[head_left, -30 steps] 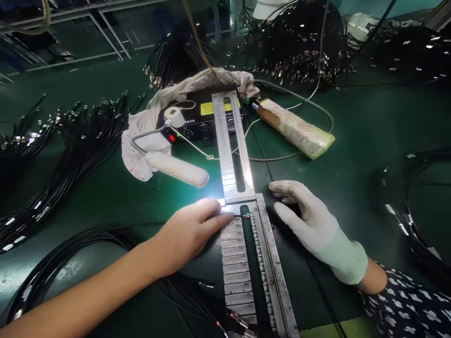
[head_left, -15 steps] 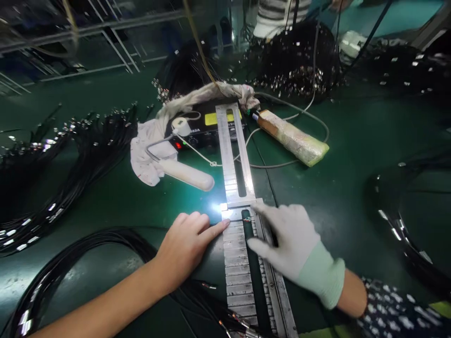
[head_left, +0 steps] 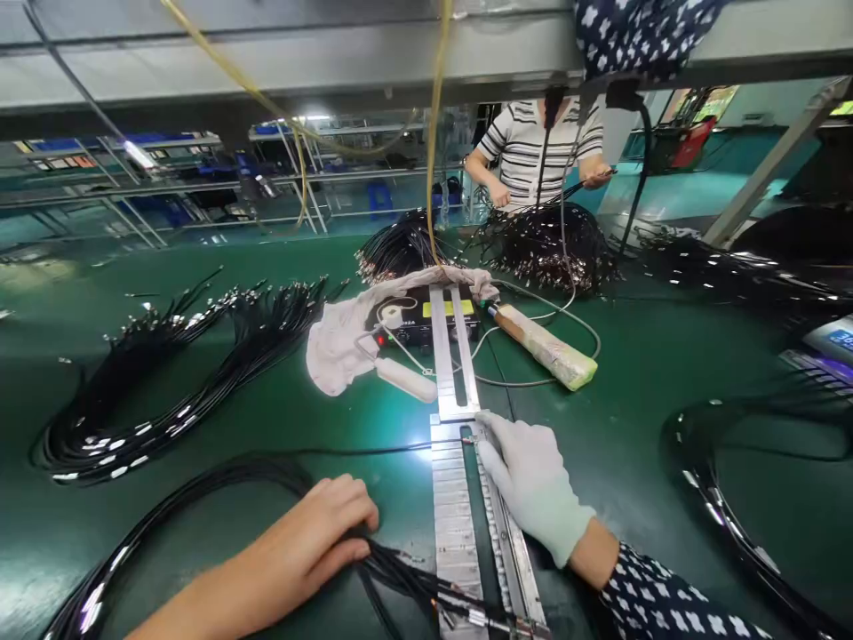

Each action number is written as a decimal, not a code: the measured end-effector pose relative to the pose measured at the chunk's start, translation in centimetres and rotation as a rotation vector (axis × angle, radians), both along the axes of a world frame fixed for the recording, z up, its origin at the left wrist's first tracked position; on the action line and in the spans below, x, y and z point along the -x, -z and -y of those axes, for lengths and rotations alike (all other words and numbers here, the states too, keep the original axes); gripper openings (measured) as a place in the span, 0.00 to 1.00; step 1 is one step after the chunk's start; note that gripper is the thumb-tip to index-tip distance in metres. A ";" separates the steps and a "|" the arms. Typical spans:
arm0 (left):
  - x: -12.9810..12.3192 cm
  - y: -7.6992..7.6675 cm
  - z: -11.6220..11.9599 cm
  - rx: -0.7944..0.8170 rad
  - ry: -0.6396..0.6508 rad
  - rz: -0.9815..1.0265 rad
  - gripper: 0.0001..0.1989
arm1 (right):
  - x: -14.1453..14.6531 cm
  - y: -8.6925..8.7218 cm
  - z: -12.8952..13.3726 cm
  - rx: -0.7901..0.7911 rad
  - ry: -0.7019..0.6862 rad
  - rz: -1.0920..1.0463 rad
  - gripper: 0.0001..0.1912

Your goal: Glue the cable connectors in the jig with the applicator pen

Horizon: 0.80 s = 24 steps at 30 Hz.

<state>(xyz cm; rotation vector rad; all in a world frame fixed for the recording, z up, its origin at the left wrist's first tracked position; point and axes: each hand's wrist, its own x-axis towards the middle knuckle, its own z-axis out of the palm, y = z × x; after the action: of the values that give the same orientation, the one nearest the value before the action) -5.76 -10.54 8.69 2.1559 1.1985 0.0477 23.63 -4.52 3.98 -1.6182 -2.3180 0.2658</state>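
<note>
My right hand (head_left: 530, 484), in a white glove, pinches the tip of a single black cable (head_left: 373, 450) between thumb and forefinger. That cable lies across a slotted metal jig (head_left: 453, 524) with evenly spaced grooves. Bare, my left hand (head_left: 326, 529) lies at a bundle of black cables (head_left: 400, 573), its fingers curled around some of them near their metal-tipped ends. Exactly how many it grips is hidden. A bright light shines on the jig's left edge, beside the single cable.
Behind the jig stands a black control box (head_left: 419, 333) under a pale cloth (head_left: 333, 351). A white-wrapped handle (head_left: 406, 380) and a taped tool (head_left: 546, 347) flank it. Cable bundles (head_left: 233, 373) lie left and right (head_left: 706, 489). Across the bench, a person (head_left: 539, 156) handles cables.
My left hand has left the jig and come down to the cable bundle. My right thumb and forefinger, apart before, have closed at the cable's tip. The view has tilted upward.
</note>
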 end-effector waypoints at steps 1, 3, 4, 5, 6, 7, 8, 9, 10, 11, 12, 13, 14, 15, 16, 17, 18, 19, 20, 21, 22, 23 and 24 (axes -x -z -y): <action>0.0 0.0 -0.1 0.006 0.008 0.005 0.09 | 0.1 0.1 -0.1 0.001 0.005 0.003 0.17; -0.1 0.2 -0.5 0.021 0.036 0.030 0.09 | 0.1 0.3 -0.1 0.010 0.016 0.004 0.18; -0.1 0.2 -0.6 0.029 0.045 0.048 0.10 | 0.2 0.3 0.0 0.018 0.023 0.002 0.18; -0.1 0.3 -0.8 0.039 0.050 0.064 0.10 | 0.1 0.4 0.0 0.027 0.031 -0.002 0.18; 0.0 0.3 -1.0 0.050 0.050 0.079 0.10 | 0.0 0.4 0.1 0.039 0.035 -0.009 0.18; 0.1 0.4 -1.2 0.060 0.046 0.093 0.10 | -0.1 0.3 0.1 0.054 0.033 -0.022 0.18; 0.2 0.4 -1.3 0.071 0.044 0.102 0.10 | -0.4 0.2 0.2 0.072 0.029 -0.039 0.18; 0.4 0.5 -1.4 0.082 0.044 0.104 0.09 | -0.7 0.1 0.2 0.090 0.022 -0.061 0.19; 0.5 0.5 -1.4 0.091 0.048 0.098 0.08 | -1.1 0.0 0.2 0.106 0.017 -0.084 0.19; 0.7 0.4 -1.4 0.095 0.057 0.090 0.07 | -1.6 0.0 0.3 0.115 0.022 -0.113 0.20; 0.8 0.4 -1.4 0.094 0.069 0.082 0.07 | -2.1 0.0 0.3 0.117 0.038 -0.150 0.20; 1.0 0.3 -1.4 0.089 0.080 0.079 0.07 | -2.6 0.1 0.3 0.117 0.063 -0.197 0.20; 1.1 0.1 -1.5 0.081 0.084 0.080 0.08 | -3.0 0.3 0.2 0.120 0.094 -0.255 0.20; 1.2 -0.1 -1.6 0.079 0.076 0.093 0.08 | -3.4 0.5 0.2 0.132 0.126 -0.319 0.19; 1.3 -0.3 -1.7 0.089 0.061 0.113 0.09 | -3.8 0.8 0.1 0.152 0.157 -0.380 0.19; 1.5 -0.6 -1.9 0.106 0.040 0.138 0.09 | -4.0 1.1 0.1 0.177 0.180 -0.431 0.19; 1.6 -1.0 -2.1 0.129 0.019 0.161 0.09 | -4.2 1.3 0.0 0.200 0.194 -0.466 0.19; 1.8 -1.3 -2.3 0.150 -0.002 0.181 0.08 | -4.3 1.5 -0.1 0.217 0.201 -0.491 0.18; 1.9 -1.7 -2.5 0.164 -0.021 0.191 0.07 | -4.3 1.6 -0.1 0.228 0.200 -0.508 0.18; 2.1 -1.9 -2.8 0.165 -0.041 0.189 0.07 | -4.3 1.7 -0.2 0.234 0.196 -0.521 0.18; 2.1 -2.1 -3.0 0.153 -0.066 0.178 0.06 | -4.3 1.7 -0.2 0.237 0.190 -0.535 0.18; 2.1 -2.1 -3.1 0.135 -0.097 0.166 0.06 | -4.3 1.7 -0.2 0.242 0.186 -0.546 0.17; 2.0 -2.0 -3.3 0.113 -0.131 0.159 0.06 | -4.2 1.6 -0.2 0.247 0.186 -0.551 0.17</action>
<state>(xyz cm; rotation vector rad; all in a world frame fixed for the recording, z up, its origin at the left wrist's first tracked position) -7.76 -7.27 10.70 1.9352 1.2183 0.2000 27.85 -4.31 2.34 -1.5984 -1.7601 0.8609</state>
